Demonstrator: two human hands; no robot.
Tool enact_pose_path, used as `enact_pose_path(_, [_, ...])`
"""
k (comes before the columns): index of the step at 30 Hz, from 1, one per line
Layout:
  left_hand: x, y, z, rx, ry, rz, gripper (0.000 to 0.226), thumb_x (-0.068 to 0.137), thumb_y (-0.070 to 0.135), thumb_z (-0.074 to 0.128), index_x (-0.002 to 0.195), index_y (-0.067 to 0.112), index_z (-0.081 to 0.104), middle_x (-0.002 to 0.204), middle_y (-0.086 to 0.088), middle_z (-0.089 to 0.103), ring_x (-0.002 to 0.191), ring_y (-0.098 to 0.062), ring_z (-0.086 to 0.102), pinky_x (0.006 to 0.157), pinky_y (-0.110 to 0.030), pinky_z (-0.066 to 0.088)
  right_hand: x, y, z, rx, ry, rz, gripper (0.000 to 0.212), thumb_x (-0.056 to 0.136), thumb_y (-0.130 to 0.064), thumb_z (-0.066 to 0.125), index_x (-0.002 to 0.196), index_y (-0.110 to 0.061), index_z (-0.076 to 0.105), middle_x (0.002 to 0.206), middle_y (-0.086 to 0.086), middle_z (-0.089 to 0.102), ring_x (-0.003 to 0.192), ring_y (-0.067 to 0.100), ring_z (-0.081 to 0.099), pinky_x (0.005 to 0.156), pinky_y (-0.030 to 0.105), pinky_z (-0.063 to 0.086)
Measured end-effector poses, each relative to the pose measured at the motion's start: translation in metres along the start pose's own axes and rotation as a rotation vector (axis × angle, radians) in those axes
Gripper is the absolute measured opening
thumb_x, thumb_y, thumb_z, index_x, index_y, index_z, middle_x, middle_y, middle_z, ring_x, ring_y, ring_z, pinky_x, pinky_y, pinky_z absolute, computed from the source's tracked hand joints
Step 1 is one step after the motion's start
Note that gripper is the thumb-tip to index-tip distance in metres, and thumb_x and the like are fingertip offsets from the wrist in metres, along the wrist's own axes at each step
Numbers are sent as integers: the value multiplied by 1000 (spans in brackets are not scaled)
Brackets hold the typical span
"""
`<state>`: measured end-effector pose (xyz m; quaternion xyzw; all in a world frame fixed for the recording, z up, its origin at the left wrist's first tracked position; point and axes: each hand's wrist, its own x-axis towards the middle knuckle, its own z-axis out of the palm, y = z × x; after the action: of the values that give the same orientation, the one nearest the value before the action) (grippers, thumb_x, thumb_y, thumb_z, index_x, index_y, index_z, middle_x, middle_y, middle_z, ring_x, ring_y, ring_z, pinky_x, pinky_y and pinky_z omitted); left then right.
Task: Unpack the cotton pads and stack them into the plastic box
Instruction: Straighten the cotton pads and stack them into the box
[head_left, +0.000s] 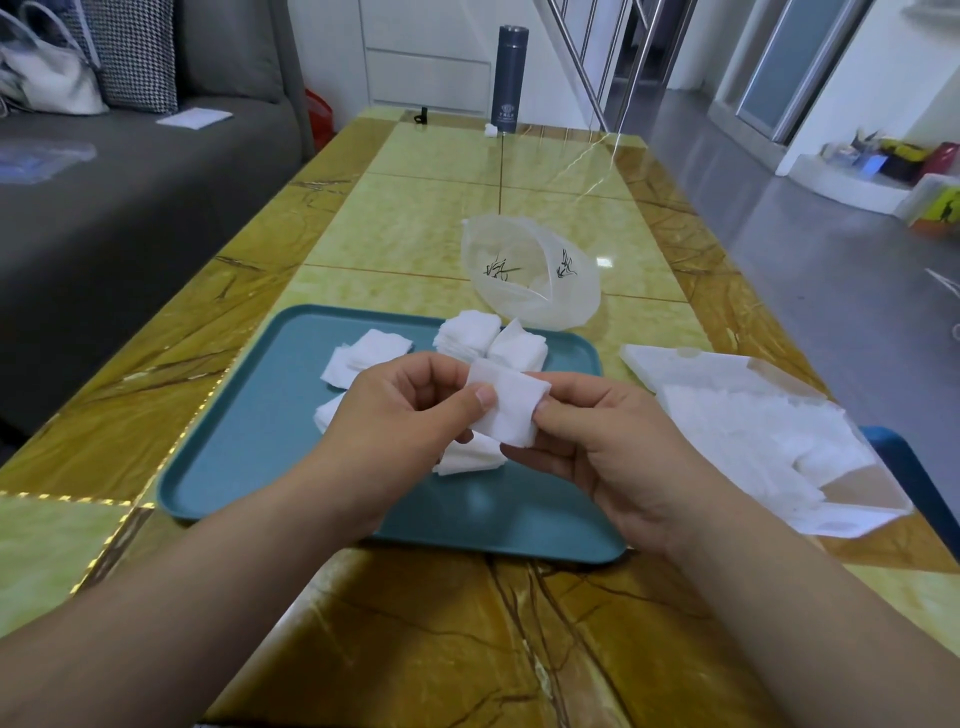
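Head view: my left hand (400, 415) and right hand (613, 457) both pinch a few cotton pads (511, 410) above the teal tray (249, 426). Loose piles (366, 356) lie on the tray, and more sit in the opened package (753, 431). The plastic box (524, 280) beyond looks near empty, so I judge stacking has barely begun.

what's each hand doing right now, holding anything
Left hand: pinching the left edge of a small stack of cotton pads.
Right hand: pinching the right edge of the same stack, above the teal tray.
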<state>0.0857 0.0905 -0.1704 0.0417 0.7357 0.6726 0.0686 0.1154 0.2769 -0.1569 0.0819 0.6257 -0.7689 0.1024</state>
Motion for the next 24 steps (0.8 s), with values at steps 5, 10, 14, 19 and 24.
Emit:
enact_pose_path(5, [1,-4,1,23,8,26,5,91,20,77,89,16,74,77,-7,75,64,-10,63,56,-22,47,-3,-5,-1,39,-59,13,31,94,-18,67,118,-1,74,113,21,77,108,33,75,97,43,59])
enact_pose_path(10, [1,-7,2,109,10,83,4,93,21,75,92,18,74,85,-6,77,74,-12,68,67,-23,51,-5,2,4,-119,50,-73,25,84,-11,81,108,-6,79,99,19,80,95,26,77,87,36,63])
enact_pose_path(14, [7,-13,-6,624,31,145,26,94,32,72,120,34,66,108,20,66,95,0,63,81,-17,45,3,10,1,-175,293,-84,11,90,-4,76,98,-10,79,92,23,77,80,20,70,89,45,62])
enact_pose_path(19, [9,-17,-8,806,-106,33,57,93,29,72,146,33,52,119,14,61,103,-8,60,94,-23,45,10,14,-2,-172,410,-59,13,93,-5,67,89,-17,71,90,12,78,87,27,77,82,43,65])
enact_pose_path(24, [10,-16,-10,679,-121,-24,42,86,18,76,123,32,62,88,8,65,77,-6,63,73,-20,50,12,17,2,-194,380,-22,12,92,-5,63,89,-16,69,88,9,77,90,29,78,79,40,66])
